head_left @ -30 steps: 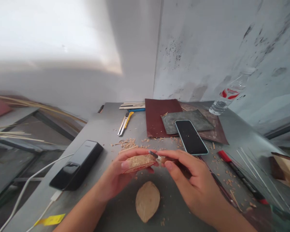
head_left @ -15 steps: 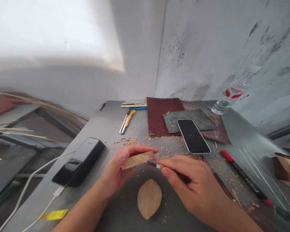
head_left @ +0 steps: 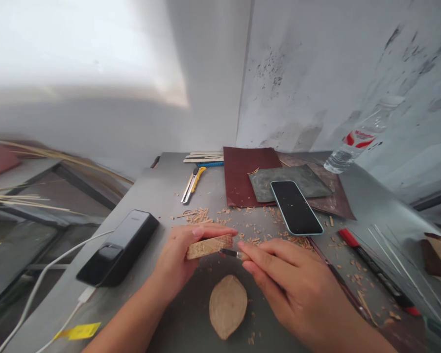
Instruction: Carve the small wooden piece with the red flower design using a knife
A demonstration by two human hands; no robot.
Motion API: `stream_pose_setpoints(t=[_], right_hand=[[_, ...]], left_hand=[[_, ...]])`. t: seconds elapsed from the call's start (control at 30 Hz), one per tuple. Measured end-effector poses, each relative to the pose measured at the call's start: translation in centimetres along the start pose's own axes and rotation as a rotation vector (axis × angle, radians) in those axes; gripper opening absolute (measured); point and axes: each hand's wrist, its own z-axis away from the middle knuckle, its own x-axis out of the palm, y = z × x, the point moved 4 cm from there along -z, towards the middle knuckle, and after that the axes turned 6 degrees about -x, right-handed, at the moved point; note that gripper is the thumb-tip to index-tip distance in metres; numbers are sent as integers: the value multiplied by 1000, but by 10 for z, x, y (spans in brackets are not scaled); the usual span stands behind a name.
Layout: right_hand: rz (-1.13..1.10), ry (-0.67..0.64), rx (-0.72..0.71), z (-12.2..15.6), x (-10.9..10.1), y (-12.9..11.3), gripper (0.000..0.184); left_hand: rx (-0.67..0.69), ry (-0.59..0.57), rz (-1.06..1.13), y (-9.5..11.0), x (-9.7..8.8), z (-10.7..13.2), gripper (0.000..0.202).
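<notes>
My left hand is closed around a small light-brown wooden block with a textured, cut pattern on its surface. The fingers lie behind it and the thumb rests at its upper edge. My right hand pinches a slim tool with a silver collar and a narrow dark tip; whether the tip is blade or bristle, I cannot tell. That tip meets or nearly meets the block's lower right edge. Below, between both hands, a leaf-shaped flat wooden piece lies on the grey table.
Wood shavings are scattered beyond my hands. A yellow utility knife, dark red sheets and a phone lie farther back. A black power bank sits left; a marker and water bottle are right.
The wooden block has turned slightly in my left hand and moved a little right and down. My right hand has shifted slightly, its tool tip still at the block's edge.
</notes>
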Motion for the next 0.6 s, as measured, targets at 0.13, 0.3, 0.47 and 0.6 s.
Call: stream_pose_setpoints(t=[0.13,0.3,0.47,0.6], right_hand=[[-144,-30,105,-1,2,1,27],[-87,-20,101,-1,4,2,27],[6,36,78,2,4,5,26],[24,59,113,1,5,10,24]], left_hand=[[8,26,-19,1,-1,1,43],[-49,51,15,-5,-4,-1,42],[-145,63,132,-2,3,-3,49],[-222,16,234,-1,10,-4,59]])
